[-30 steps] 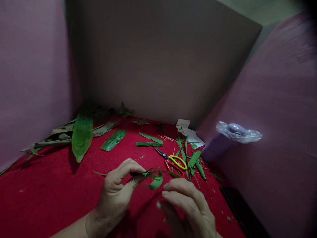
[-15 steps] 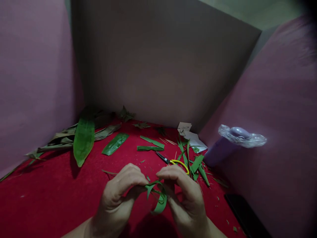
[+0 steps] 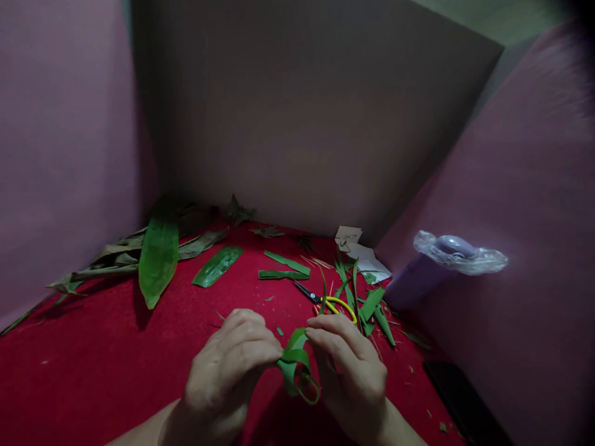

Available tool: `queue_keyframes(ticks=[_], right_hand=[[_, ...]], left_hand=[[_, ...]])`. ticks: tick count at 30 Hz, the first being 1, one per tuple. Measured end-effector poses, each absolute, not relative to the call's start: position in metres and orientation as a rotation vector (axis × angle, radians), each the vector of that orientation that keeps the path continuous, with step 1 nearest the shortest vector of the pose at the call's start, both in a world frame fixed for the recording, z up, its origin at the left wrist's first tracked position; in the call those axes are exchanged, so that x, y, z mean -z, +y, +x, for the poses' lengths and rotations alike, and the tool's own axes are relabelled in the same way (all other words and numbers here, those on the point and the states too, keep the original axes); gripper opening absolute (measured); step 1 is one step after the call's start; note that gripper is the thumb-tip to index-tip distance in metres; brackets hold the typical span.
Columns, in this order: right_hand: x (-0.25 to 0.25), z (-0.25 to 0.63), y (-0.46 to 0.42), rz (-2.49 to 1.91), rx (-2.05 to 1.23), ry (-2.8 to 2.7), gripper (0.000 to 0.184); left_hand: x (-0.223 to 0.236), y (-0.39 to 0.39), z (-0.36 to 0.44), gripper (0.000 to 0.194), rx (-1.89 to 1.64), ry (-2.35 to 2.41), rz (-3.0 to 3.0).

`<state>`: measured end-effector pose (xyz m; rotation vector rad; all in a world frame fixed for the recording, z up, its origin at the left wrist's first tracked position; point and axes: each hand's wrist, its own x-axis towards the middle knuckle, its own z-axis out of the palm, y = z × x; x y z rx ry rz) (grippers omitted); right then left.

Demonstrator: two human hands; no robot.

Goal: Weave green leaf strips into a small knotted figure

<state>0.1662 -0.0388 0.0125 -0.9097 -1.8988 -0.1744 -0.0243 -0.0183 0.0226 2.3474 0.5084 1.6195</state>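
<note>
Both my hands pinch a looped green leaf strip [image 3: 296, 365] just above the red cloth [image 3: 93, 365]. My left hand [image 3: 232, 371] grips its left end between thumb and fingers. My right hand [image 3: 351, 371] holds the right side, fingers curled over the loop. A thin end of the strip sticks up past my right fingers. Scissors [image 3: 328, 301] with yellow and red handles lie right behind my hands, partly hidden by my right fingers.
Cut green leaf strips [image 3: 283, 267] and scraps [image 3: 367, 303] lie behind the scissors. A large green leaf [image 3: 158, 254] rests on dried leaves [image 3: 106, 260] at left. White paper [image 3: 357, 251], a purple wrapped cylinder [image 3: 432, 263] and a dark phone [image 3: 460, 402] sit at right. Panels wall three sides.
My right hand came up from the near edge and took hold of the strip. Both hands drew together, and the strip now curls into a tighter loop between them.
</note>
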Motion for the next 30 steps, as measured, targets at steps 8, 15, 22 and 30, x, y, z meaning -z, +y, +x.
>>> queue_keyframes(ticks=[8,15,22,30], right_hand=[[-0.008,0.175,-0.041,-0.913,0.196,-1.847,0.028],[-0.012,0.178,-0.04,-0.862,0.293,-1.859,0.027],[-0.014,0.177,-0.043,-0.839,0.345,-1.882,0.03],[-0.003,0.177,-0.057,-0.812,0.584,-1.764,0.021]], left_hand=[[-0.017,-0.037,-0.039,0.027,-1.613,0.674,2.797],[-0.02,-0.049,-0.03,0.024,-1.731,0.754,2.751],[-0.018,-0.05,-0.027,0.028,-1.822,0.817,2.662],[-0.019,-0.055,-0.025,0.029,-1.791,0.886,2.647]])
